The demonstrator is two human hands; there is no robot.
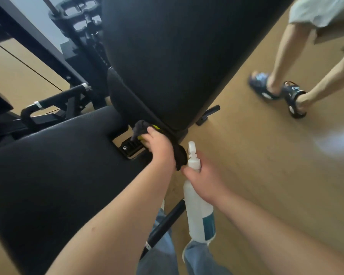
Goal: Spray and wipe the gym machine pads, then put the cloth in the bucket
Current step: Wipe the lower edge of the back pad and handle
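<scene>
Nearest the lens: blue trouser legs [161, 253] at bottom centre, crossed by a black bar [165, 221] slanting up to the right. Just right of the bar: spray bottle [198, 213], translucent white with a teal label, hanging roughly upright with the nozzle at the top. Gripped at the neck by the right hand [204, 180], fingers curled round it just below the trigger head, thumb across the left side. Immediately left of the nozzle: left hand [160, 145], closed over a dark cloth [181, 156] (a yellow patch visible at the fingertips). Cloth bunched under palm and fingers, one end trailing off the right edge of the hand and nearly touching the bottle, the other end sticking out past the fingertips. Hand and cloth pressed into the gap between seat pad [54, 175] and back pad [177, 56], at the lower edge of the back pad, above a black metal bracket [130, 148] with a bolt. Seat pad spread across the lower left; back pad rising steeply through the centre. Beyond, at left: black machine frame [36, 40] and a padded handle [54, 100] with silver collars. Underneath: tan floor [266, 175]. Farthest, at upper right: bare legs [282, 56] of a second person in dark sandals [261, 87], well apart from the machine.
</scene>
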